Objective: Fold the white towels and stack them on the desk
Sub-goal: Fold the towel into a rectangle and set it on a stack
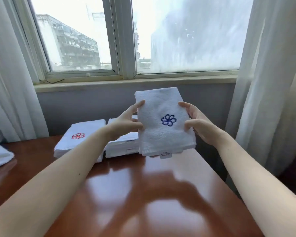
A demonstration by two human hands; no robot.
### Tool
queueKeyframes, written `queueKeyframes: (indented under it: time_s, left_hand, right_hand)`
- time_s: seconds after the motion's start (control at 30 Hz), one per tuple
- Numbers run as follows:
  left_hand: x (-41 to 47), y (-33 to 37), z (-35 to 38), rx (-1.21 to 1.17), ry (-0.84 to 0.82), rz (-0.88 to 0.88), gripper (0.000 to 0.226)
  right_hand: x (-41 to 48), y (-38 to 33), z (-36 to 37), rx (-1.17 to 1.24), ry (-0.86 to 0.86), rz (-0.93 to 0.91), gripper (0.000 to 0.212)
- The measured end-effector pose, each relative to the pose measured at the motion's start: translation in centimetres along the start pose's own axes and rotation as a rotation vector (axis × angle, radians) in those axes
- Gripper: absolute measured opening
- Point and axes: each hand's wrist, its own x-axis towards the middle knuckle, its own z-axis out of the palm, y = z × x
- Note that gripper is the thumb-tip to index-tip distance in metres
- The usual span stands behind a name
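Towel looks folded, left hand and right hand each pinching a side, so next is prob lowering it square onto the stack behind.

Two hands, one folded towel, two towel stacks, one desk, two curtains

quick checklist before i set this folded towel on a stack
1. Grip: left hand and right hand each pinch a side of the blue-logo towel: ok.
2. Fold: layers lie even, label hangs at the bottom edge: ok.
3. Stack behind the towel: its top is mostly hidden: cannot tell.
4. Red-logo stack: looks squared: ok.
5. Towel's own spot: which stack takes blue logos: cannot tell.
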Motion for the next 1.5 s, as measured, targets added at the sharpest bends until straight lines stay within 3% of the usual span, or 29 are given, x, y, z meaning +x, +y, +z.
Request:
queueKeyframes:
  time_s: [0.27,0.57,0.67,0.73,0.8,0.87,1.0,1.1,1.2,1.3,1.5]
  left_hand:
    - [9.2,-2.2,0.2,0.033,0.031,-0.1,0.088]
    - [12.4,-7.3,0.9,0.156,0.129,-0.261,0.082]
    - [12.4,-8.1,1.1,0.444,0.152,-0.244,0.08]
    - [12.3,-8.5,1.5,0.675,0.166,-0.208,0.064]
    - [12.0,-8.6,2.0,0.891,0.132,-0.193,0.041]
    - [11.7,-8.3,2.5,0.981,0.066,-0.234,0.034]
    - [10.5,-6.8,2.8,0.844,-0.023,-0.349,0.046]
    - [8.9,-6.5,3.0,0.844,-0.042,-0.34,0.039]
    - [6.1,-6.1,3.1,0.755,0.045,-0.305,0.045]
    - [2.9,-5.3,2.8,0.71,0.143,-0.24,0.053]
    - [-3.9,-3.2,1.6,0.691,0.229,-0.163,0.05]
  right_hand:
    - [8.9,3.2,-3.6,-0.044,0.005,0.102,0.087]
    - [13.6,10.8,-2.9,0.003,0.051,0.266,0.078]
    - [14.2,11.7,-2.6,0.025,0.076,0.298,0.089]
    - [14.4,11.8,-2.6,-0.006,0.078,0.311,0.091]
    - [14.5,11.7,-2.4,-0.062,0.083,0.308,0.088]
    - [14.3,11.7,-2.0,-0.125,0.092,0.306,0.077]
    - [12.9,11.0,-1.3,-0.229,0.114,0.299,0.069]
    - [12.0,9.9,-1.1,-0.335,0.091,0.327,0.068]
    - [10.6,8.0,-0.5,-0.472,0.092,0.328,0.054]
    - [8.8,5.4,0.8,-0.658,0.131,0.256,0.061]
    - [3.2,1.6,6.5,-0.578,0.006,0.051,0.056]
